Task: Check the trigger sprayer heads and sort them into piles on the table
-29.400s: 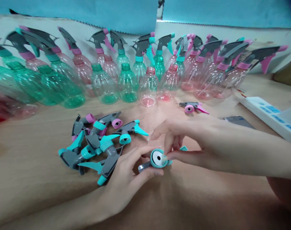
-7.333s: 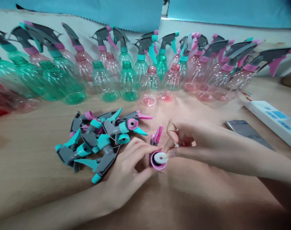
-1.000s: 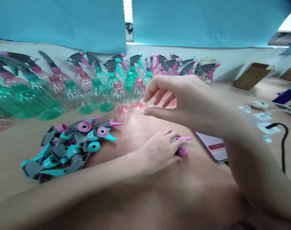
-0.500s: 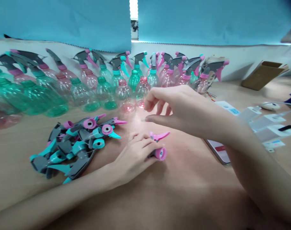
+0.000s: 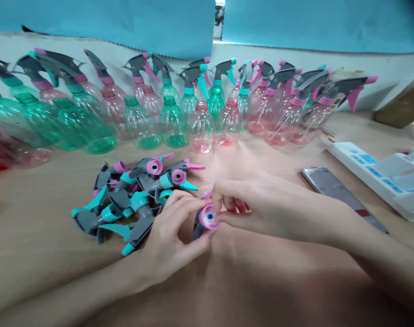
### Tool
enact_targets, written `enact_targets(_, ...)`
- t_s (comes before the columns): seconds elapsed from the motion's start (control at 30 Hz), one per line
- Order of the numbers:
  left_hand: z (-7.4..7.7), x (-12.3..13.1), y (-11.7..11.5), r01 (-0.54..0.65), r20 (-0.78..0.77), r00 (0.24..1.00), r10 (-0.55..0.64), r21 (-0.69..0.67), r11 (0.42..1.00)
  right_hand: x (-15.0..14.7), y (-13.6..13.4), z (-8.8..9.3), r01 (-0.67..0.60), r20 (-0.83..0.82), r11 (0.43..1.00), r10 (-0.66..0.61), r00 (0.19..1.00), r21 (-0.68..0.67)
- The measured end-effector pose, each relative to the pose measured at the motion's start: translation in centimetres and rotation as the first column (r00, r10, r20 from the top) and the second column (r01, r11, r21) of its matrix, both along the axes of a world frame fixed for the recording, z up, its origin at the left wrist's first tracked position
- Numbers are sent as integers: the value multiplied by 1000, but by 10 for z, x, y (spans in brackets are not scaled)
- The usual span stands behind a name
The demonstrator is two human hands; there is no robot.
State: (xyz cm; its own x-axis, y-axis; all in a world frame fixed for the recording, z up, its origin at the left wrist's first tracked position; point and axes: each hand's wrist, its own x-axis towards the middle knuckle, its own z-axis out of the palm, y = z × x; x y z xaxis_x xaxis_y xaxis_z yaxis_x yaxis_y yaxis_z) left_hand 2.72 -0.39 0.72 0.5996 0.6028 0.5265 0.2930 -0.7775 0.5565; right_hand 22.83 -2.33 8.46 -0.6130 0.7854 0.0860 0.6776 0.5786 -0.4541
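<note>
My left hand (image 5: 174, 227) is closed around a grey trigger spray head (image 5: 197, 223) with a pink collar (image 5: 208, 217). The collar's open end faces me, showing a white inside with a small dark blue centre. At the collar's right edge, my right hand (image 5: 239, 204) has its thumb and forefinger closed on the rim, the other fingers curled. Whether something small is between those fingertips I cannot tell. Left of my hands lies a pile of loose spray heads (image 5: 135, 200), grey with pink or turquoise parts.
Behind stand rows of see-through green bottles (image 5: 172, 122) and pink bottles (image 5: 202, 129), several topped with spray heads. To the right lie a phone (image 5: 339, 193) and a white power strip (image 5: 366, 170) with plugs. A brown cardboard box (image 5: 402, 106) sits at the far right.
My right hand has come down from above the table to the spray head's collar. My left hand has turned the collar towards me. The view has shifted.
</note>
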Motion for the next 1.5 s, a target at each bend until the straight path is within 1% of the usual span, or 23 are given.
enact_targets(0.1,-2,-1,0,19,21,1000,-19,-4,1000,-1,-2,1,-20,23,999,21,1000,-26)
enact_targets(0.17,-4,-3,0,23,20,1000,-23,-9,1000,0,-1,0,-30,25,996,32,999,-81)
enact_targets(0.3,-7,-8,1,67,-40,997,-67,-7,998,2,2,-4,-24,-3,984,23,1000,-176)
enact_targets(0.4,-7,-11,2,81,-58,995,-80,29,996,2,2,-12,-8,-93,980,-11,996,-198)
enact_targets(0.5,-7,-11,2,84,-62,995,-80,64,994,-3,0,-18,25,-196,969,-75,978,-247)
enact_targets(0.63,-7,-11,2,63,-44,997,-60,59,996,-10,-3,-20,89,-233,949,-164,959,-302)
enact_targets(0.73,-8,-12,2,43,-61,997,-41,23,999,-14,-5,-21,139,-201,945,-204,958,-295)
enact_targets(0.8,-8,-12,2,43,-81,996,-42,8,999,-16,-7,-22,152,-181,953,-204,962,-263)
enact_targets(1.0,-7,-10,0,84,-83,993,-81,38,996,-21,-14,-24,112,-192,986,-134,972,-122)
enact_targets(1.13,-7,-9,0,71,-89,993,-72,-14,997,-22,-15,-25,128,-151,989,-139,979,-77)
enact_targets(1.2,-7,-8,0,65,-94,993,-66,-13,998,-22,-14,-26,124,-136,988,-135,981,-87)
enact_targets(1.33,-6,-8,1,63,-82,995,-62,1,998,-16,-9,-26,90,-150,983,-114,982,-162)
enact_targets(1.43,-7,-8,2,86,-54,995,-85,2,996,-8,-3,-24,74,-137,969,-108,985,-234)
enact_targets(1.5,-8,-8,2,94,-34,995,-94,-9,996,-3,0,-23,84,-111,963,-116,987,-254)
